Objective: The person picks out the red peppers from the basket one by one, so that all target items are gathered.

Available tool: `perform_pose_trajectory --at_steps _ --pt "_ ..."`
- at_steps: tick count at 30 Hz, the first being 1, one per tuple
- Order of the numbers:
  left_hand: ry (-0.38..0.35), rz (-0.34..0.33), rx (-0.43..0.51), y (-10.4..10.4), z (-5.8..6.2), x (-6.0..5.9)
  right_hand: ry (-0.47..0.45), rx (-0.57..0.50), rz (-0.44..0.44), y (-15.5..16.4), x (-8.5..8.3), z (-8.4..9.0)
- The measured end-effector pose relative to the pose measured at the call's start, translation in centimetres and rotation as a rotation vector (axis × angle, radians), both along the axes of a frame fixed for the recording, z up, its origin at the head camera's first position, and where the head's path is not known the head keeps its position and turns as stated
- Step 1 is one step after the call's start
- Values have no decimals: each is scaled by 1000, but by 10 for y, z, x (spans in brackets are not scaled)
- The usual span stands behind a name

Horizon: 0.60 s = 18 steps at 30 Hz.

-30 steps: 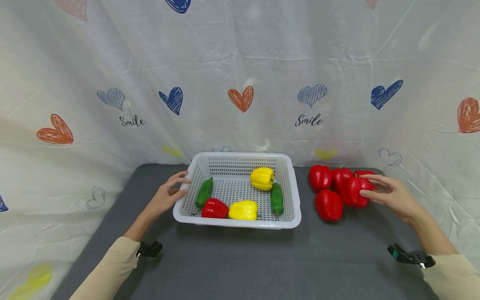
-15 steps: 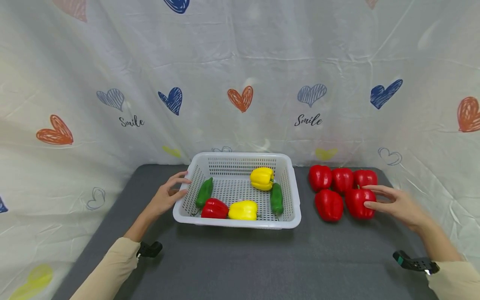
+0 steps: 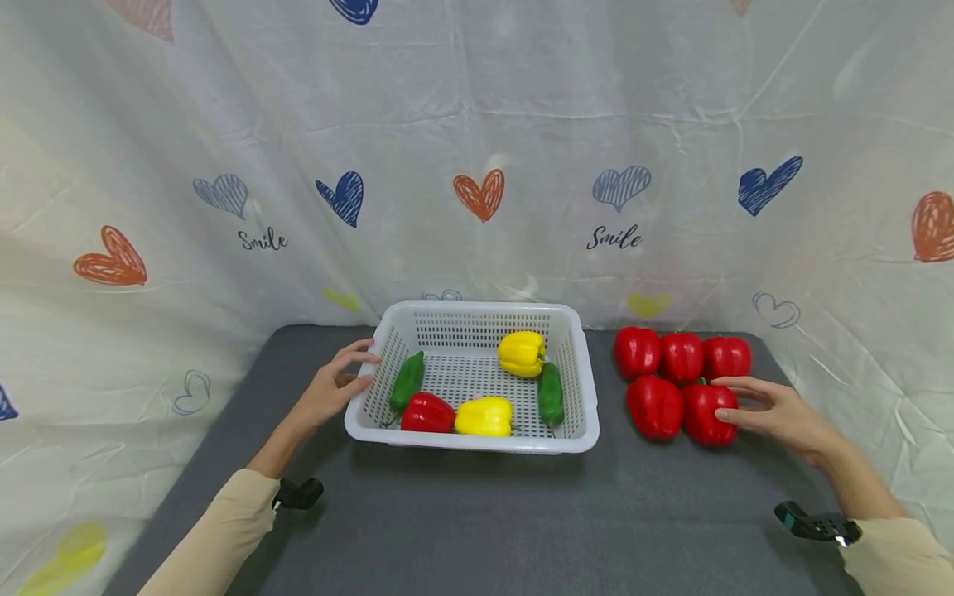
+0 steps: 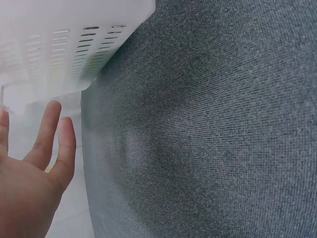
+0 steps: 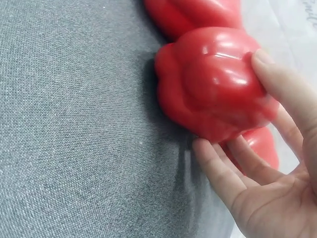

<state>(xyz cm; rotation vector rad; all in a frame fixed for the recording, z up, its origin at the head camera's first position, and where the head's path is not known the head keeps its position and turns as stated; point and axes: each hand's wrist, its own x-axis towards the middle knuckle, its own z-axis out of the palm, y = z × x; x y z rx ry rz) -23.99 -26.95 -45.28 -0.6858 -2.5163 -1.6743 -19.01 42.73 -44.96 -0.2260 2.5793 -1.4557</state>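
Note:
At the right, my right hand [image 3: 775, 414] holds a red bell pepper [image 3: 709, 416] between thumb and fingers, low over the grey table. In the right wrist view the thumb lies on top of the red bell pepper [image 5: 213, 82] and the other fingers are along its side. More red bell peppers [image 3: 654, 407] stand in two rows beside it. My left hand [image 3: 328, 391] has its relaxed fingertips at the left rim of a white plastic basket [image 3: 477, 444]. Inside lie a red bell pepper [image 3: 428, 413], two yellow bell peppers [image 3: 484, 416] and two green peppers [image 3: 551, 395].
The dark grey table [image 3: 484, 521] extends in front of the basket. Behind it hangs a white curtain [image 3: 477, 265] printed with hearts. In the left wrist view the slotted basket wall [image 4: 74, 44] rises beside the hand.
The right hand has brought its red bell pepper down toward the near side of the pile and slightly left, against the front row. The left hand and basket stay put.

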Motion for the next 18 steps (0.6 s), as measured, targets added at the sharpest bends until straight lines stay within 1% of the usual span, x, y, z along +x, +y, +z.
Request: perform_pose_trajectory --at_steps 6,11,15,18 --pt "4 -5 5 2 3 1 -10 -10 -4 -2 -1 -1" --pt "-10 -11 10 3 6 3 21 -4 10 -6 -1 -2" --pt "-7 -17 12 4 5 2 41 3 15 -7 0 -3" --pt "-3 -17 13 3 4 2 39 -2 21 -6 -1 -4"
